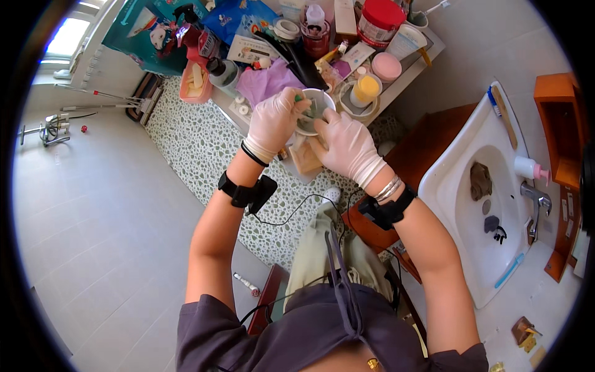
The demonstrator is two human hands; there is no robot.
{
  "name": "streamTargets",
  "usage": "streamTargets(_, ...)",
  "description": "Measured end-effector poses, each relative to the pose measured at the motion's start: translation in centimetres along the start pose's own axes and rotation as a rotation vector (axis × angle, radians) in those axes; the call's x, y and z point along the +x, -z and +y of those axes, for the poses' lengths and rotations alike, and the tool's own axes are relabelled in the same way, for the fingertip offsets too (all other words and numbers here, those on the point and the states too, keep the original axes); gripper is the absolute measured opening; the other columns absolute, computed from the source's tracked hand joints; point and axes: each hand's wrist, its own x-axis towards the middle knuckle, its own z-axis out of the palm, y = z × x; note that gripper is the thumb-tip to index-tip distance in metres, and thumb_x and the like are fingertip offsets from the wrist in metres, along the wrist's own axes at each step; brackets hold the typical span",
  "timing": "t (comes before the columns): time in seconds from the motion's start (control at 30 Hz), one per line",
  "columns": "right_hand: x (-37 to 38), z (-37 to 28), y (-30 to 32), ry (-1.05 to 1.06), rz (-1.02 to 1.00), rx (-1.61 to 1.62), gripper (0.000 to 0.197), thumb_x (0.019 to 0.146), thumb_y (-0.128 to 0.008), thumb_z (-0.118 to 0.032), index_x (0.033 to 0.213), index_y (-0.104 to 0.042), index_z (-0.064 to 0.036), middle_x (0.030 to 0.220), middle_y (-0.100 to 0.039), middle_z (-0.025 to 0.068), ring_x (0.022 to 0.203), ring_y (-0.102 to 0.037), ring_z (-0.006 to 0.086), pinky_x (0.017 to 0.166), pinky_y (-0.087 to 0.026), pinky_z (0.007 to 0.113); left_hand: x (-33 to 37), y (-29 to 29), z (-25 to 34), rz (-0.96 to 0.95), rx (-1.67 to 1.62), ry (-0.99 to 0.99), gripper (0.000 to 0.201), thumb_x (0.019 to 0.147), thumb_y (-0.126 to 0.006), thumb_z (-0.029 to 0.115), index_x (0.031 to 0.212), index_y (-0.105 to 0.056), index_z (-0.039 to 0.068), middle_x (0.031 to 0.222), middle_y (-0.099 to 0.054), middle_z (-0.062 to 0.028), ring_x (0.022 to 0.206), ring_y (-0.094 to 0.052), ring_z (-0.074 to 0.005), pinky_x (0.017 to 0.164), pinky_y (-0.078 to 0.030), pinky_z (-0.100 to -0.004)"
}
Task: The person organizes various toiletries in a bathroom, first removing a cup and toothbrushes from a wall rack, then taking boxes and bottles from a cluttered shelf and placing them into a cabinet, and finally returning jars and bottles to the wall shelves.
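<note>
Both my hands wear thin whitish gloves and meet over the near edge of a cluttered table. My right hand point(350, 142) grips the side of a small white cup point(317, 103), whose inside looks grey-green. My left hand point(271, 124) is closed in a pinch at the cup's left rim, on a thin green item point(299, 97) mostly hidden by the fingers. Just beyond the cup lie a long black tool point(302, 67) and a crumpled purple cloth point(265, 82). Right of the cup, a yellow-topped jar point(365, 90) stands close to my right fingers.
Bottles, pouches and a red-lidded tub point(380, 22) crowd the table. A pink container point(197, 84) stands at its left edge. To my right is a white sink point(462, 248) with dark cloths inside. Below the table, a black cable point(291, 214) crosses the pebble-patterned floor point(211, 149).
</note>
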Motion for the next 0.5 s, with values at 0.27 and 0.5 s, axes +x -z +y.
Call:
streamTargets(0.27, 0.3, -0.5, 0.3, -0.049, -0.059, -0.059, 0.026, 0.085, -0.057, -0.033, 0.09, -0.058, -0.0075, 0.092, -0.055, 0.0114, 0.08, -0.06, 0.0307, 0.067, -0.051, 0.042, 2.1, 2.5, 2.0, 0.233, -0.041, -0.023, 0.012, 0.088, -0.063, 0.018, 0.091, -0.057, 0.009, 0.068, -0.062, -0.0121, 0.06, -0.062, -0.0323, 0.051, -0.048, -0.0375)
streamTargets(0.5, -0.3, -0.3, 0.1, -0.063, -0.068, -0.094, 0.027, 0.087, -0.055, -0.034, 0.094, -0.058, -0.0078, 0.093, -0.057, 0.0106, 0.081, -0.061, 0.0288, 0.068, -0.051, 0.04, 2.7, 3.0, 1.6, -0.101, -0.246, 0.12, 0.018, 0.091, -0.058, 0.019, 0.108, -0.059, 0.013, 0.084, -0.068, -0.0112, 0.077, -0.067, -0.0291, 0.064, -0.052, -0.0341)
